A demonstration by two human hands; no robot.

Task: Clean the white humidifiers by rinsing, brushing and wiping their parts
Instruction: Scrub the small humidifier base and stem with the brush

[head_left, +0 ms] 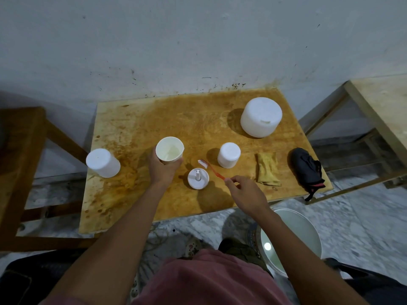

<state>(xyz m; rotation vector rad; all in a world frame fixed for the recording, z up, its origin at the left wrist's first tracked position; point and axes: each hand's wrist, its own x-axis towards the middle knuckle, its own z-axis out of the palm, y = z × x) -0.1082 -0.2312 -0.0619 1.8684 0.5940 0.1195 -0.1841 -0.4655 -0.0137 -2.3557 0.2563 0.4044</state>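
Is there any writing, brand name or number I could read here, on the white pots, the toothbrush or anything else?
No text can be read anywhere.
The white cup in the left hand, the big white cover and the toothbrush pinched by the right hand show plain surfaces.
The bucket has a blurred pattern on its side; no letters can be made out.

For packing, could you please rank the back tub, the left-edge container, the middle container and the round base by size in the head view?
1. Back tub
2. Left-edge container
3. Middle container and round base: too alike to rank.
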